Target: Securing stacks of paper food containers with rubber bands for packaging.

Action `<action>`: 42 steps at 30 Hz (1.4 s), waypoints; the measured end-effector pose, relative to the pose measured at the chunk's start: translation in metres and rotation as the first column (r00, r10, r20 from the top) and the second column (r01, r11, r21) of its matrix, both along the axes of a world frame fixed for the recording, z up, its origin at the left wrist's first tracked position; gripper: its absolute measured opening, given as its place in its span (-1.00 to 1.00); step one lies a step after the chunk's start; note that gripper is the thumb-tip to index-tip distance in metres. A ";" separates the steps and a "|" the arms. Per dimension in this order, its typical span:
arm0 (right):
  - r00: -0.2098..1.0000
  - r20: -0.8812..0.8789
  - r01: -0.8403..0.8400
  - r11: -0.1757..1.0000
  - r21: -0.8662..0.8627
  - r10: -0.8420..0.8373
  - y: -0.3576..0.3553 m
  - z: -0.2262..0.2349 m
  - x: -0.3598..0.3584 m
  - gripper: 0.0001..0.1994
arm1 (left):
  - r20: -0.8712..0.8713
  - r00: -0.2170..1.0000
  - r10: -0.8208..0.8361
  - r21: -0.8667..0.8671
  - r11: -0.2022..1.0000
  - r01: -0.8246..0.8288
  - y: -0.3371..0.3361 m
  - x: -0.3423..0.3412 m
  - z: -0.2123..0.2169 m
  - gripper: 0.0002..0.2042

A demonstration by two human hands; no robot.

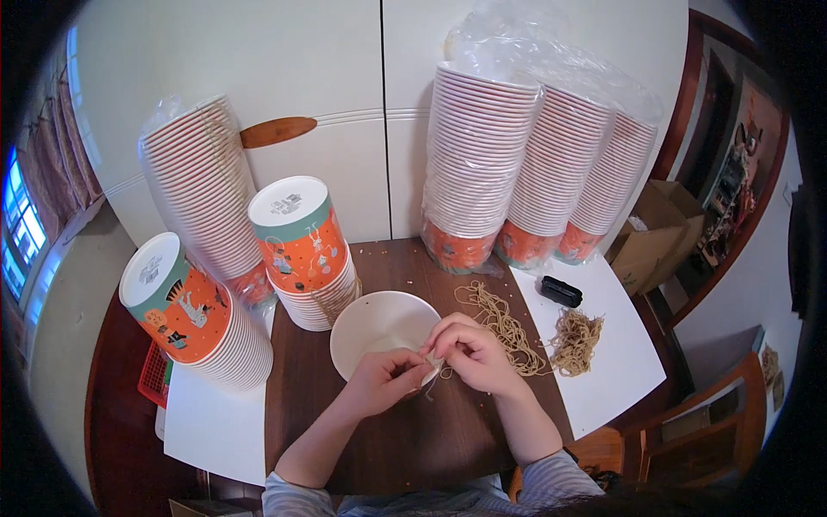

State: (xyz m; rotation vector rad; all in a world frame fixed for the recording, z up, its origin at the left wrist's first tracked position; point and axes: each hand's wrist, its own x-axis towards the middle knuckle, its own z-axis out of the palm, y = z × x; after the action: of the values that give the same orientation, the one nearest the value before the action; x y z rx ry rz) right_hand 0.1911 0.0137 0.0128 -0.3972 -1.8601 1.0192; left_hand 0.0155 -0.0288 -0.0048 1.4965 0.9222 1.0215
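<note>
Dark wood table (405,439) (white cupboards (345,103) behind); both hands (431,366) pinching rubber band (439,372) at paper bowl (375,332).

Stacked paper cups (478,164); black case (561,291); cardboard box (648,241); red basket (155,375).

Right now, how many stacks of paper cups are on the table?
6: three wrapped stacks at the back right, one wrapped at back left, two upside-down stacks at left.
</note>
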 end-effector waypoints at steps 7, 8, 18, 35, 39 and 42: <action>0.972 0.208 0.091 0.991 0.096 -0.110 -0.002 0.008 0.005 -0.92 | -0.023 1.000 -0.015 -0.065 0.998 0.013 0.005 -0.011 0.007 -0.85; 0.962 0.235 0.109 0.984 0.140 -0.140 -0.002 0.008 0.005 -0.92 | -0.022 1.000 -0.015 -0.065 0.998 0.013 0.006 -0.012 0.006 -0.85; 0.931 0.215 0.217 0.920 0.327 -0.296 0.001 0.008 0.004 -0.92 | 0.093 0.992 -0.087 -0.127 0.987 0.099 0.011 -0.016 0.006 -0.87; 0.821 0.511 -0.090 0.825 0.558 -0.256 -0.030 0.002 -0.021 -0.89 | -0.015 0.998 -0.055 0.038 0.998 0.055 0.015 -0.024 -0.001 -0.97; 0.858 0.480 -0.066 0.890 0.452 -0.180 -0.015 0.007 -0.011 -0.87 | -0.058 0.998 0.005 0.070 0.998 -0.001 0.013 -0.027 -0.002 -0.95; 0.875 0.431 0.049 0.928 0.368 -0.218 -0.005 0.003 -0.006 -0.81 | -0.088 0.996 -0.004 0.094 0.996 0.012 0.014 -0.028 -0.002 -0.95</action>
State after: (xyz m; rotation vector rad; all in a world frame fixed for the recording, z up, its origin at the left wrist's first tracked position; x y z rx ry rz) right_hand 0.1855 0.0087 0.0162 -0.5883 -2.3552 0.5006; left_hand -0.0123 -0.0144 -0.0066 1.6337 0.9403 1.0122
